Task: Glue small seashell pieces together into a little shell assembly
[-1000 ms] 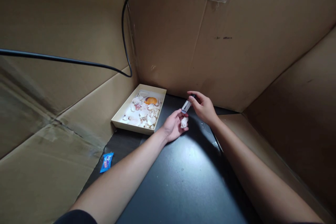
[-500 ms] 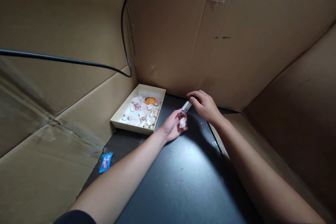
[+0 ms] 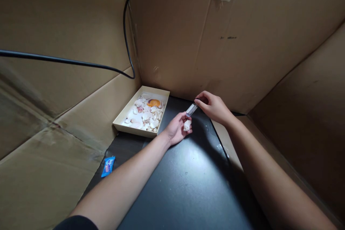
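From the head camera, the left hand (image 3: 176,129) lies palm-up on the black surface (image 3: 188,183), fingers curled loosely around a small pale shell (image 3: 187,125), cradling it so it faces up. The right hand (image 3: 214,107), at about two o'clock from the left, pinches a small clear tube (image 3: 191,109) between thumb and fingertips, tilted so its tip points down at the shell, just above it. A shallow cream tray (image 3: 134,132) of more shells sits at ten o'clock from the hands, near enough to reach. A blue wrapper (image 3: 108,166) lies at seven o'clock, on the cardboard.
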The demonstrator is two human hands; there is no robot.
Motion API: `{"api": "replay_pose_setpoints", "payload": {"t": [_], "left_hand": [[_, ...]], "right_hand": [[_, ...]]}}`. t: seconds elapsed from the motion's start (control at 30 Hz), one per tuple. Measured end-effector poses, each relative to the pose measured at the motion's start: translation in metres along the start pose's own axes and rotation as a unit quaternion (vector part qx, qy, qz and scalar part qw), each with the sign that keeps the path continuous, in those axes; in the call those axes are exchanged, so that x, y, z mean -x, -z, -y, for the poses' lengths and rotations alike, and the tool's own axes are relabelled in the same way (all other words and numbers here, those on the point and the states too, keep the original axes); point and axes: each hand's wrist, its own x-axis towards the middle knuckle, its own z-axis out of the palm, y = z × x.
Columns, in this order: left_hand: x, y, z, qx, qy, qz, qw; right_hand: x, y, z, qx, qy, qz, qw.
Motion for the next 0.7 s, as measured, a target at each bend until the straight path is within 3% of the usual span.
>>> {"api": "replay_pose_setpoints", "payload": {"t": [0.33,0.7], "left_hand": [[0.0001,0.0008,-0.0005,0.001,0.005,0.003,1.000],[0.0009,0.0007,0.0005,-0.010,0.011,0.014,1.000]], "right_hand": [[-0.0014,0.0014,-0.0026,-0.063,-0.001,-0.005,0.998],[-0.0029,0.0056,-0.0036,-0.045,-0.079,0.012,0.996]]}}
